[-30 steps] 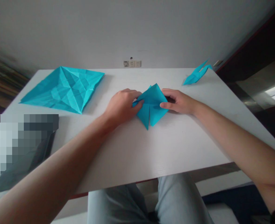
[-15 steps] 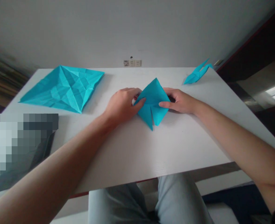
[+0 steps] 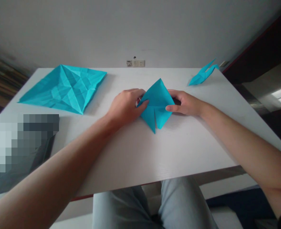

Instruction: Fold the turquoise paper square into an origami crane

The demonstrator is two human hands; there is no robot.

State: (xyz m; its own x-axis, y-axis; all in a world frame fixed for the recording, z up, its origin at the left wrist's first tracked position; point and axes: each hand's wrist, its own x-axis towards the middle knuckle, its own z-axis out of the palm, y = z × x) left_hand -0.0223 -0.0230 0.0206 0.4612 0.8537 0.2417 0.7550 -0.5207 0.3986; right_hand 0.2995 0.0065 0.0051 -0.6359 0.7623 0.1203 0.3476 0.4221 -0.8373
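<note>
A folded sheet of turquoise origami paper [image 3: 157, 95], diamond-shaped with a slit between two lower points, is held up just above the table. At its left corner my left hand [image 3: 128, 104] grips it, thumb on the front face and fingers behind. My right hand [image 3: 184, 103] pinches the right corner, its thumb lying across the front and the other fingers partly hidden behind the paper. The lower left point hangs a little longer than the lower right one.
On the white table [image 3: 135, 156] a creased turquoise sheet [image 3: 68, 90] lies at the left back. A folded turquoise paper bird [image 3: 201, 76] stands at the right back. A dark, partly pixelated device [image 3: 40, 149] rests at the left. Wall sockets [image 3: 135, 63] sit behind the table.
My right thumb has slid slightly to the right along the paper's front. The left hand keeps its hold, and the view has shifted a little.
</note>
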